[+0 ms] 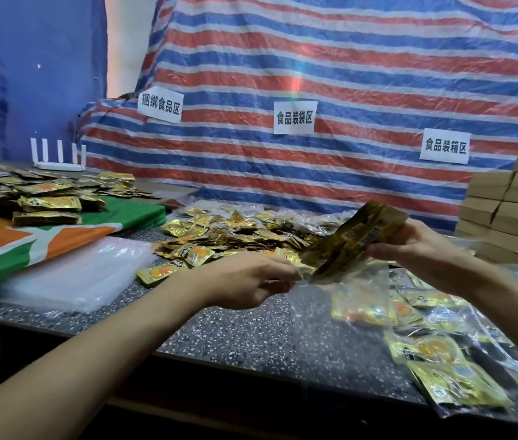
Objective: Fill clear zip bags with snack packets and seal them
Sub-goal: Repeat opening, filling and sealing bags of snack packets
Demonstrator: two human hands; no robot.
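At the far left a heap of gold snack packets [45,198] lay on a green and orange cloth [137,214], with a white router [59,160] standing behind it against the blue wall. Nearer, a flat stack of empty clear zip bags [70,277] rested on the speckled table [235,331]. Just right of that stack a loose pile of packets [219,236] spread across the middle of the table. The left hand [251,281] had its fingers curled, pinching the mouth edge of an open clear bag [324,312] that lay on the table in front of the person. Above it the right hand [423,249] gripped a tilted bundle of packets [353,239], the bundle's lower end at the bag's mouth. Filled bags [442,360] lay at the near right, brown cardboard boxes [512,211] were stacked at the far right, and a striped tarp [346,74] with paper labels [294,117] hung behind.
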